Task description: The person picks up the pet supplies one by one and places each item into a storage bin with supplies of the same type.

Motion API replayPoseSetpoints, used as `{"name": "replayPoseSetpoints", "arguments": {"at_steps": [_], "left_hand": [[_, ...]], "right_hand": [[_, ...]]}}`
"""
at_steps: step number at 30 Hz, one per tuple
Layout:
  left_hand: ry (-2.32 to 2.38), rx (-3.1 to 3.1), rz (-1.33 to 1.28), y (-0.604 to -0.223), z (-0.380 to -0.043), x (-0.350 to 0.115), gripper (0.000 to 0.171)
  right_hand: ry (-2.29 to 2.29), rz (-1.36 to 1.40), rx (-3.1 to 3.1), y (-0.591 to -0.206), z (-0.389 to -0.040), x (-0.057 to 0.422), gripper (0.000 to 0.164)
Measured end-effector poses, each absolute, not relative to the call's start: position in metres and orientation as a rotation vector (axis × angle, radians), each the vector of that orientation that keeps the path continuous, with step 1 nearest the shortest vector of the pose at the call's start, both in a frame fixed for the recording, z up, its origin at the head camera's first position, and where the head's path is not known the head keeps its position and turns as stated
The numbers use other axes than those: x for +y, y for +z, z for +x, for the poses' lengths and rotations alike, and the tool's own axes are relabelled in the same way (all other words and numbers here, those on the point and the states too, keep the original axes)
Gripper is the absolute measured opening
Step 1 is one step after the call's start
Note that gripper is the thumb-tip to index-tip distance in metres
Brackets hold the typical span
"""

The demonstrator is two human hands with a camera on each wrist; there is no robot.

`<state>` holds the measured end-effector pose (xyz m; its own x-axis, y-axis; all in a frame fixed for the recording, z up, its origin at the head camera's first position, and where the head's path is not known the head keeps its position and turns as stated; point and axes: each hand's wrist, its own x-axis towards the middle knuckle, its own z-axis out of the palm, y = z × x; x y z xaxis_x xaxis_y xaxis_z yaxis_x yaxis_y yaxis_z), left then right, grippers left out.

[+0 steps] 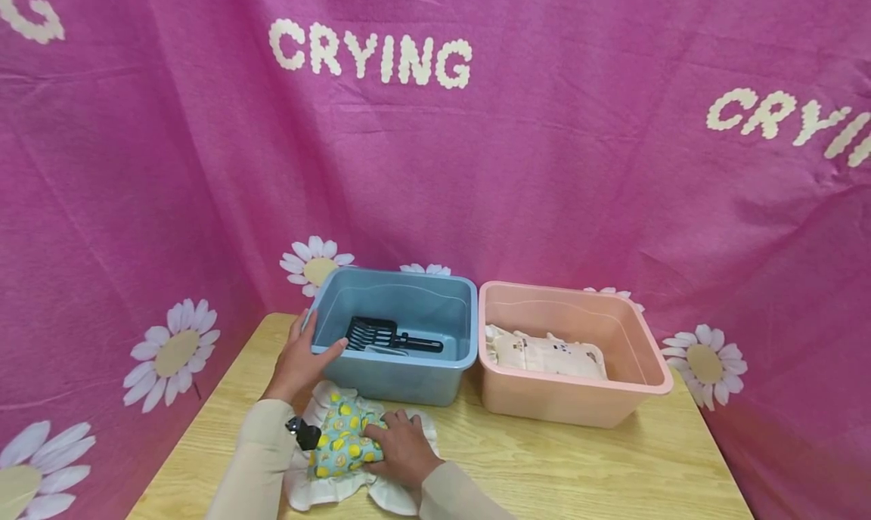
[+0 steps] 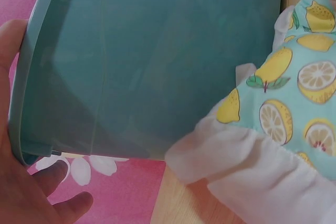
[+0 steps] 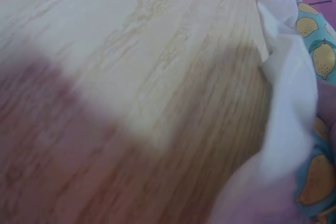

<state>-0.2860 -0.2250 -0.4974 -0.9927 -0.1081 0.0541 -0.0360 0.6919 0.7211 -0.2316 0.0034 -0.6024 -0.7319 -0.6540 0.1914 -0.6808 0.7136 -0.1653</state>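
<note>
A small lemon-print garment [image 1: 347,437] with white ruffled edges lies on the table in front of the blue bin [image 1: 401,372]. My right hand [image 1: 407,452] grips its right part, bunching the mint-green fabric under the fingers. At the bin's front left corner, my left hand [image 1: 299,360] holds the rim, with thumb and fingers on either side of the corner. The left wrist view shows the bin's wall [image 2: 173,56] close up beside the lemon fabric [image 2: 283,98]. Inside the bin lies a black slotted litter scoop [image 1: 373,334], with a clear or grey item partly hidden near it.
A pink bin [image 1: 571,403] stands right beside the blue one and holds a folded cream ruffled cloth item [image 1: 544,355]. Both rest on a light wooden table [image 1: 544,475]. Behind and at the sides hangs a magenta curtain [image 1: 544,187] with daisies and lettering.
</note>
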Motion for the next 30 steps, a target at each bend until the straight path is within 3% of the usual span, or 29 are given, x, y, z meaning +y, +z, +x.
{"name": "replayPoseSetpoints", "arguments": {"at_steps": [30], "left_hand": [[-1.166,-2.824,0.127,-0.496,-0.287,-0.223,0.100]], "right_hand": [[0.524,1.035,-2.804,-0.610,-0.219,0.024,0.041]]}}
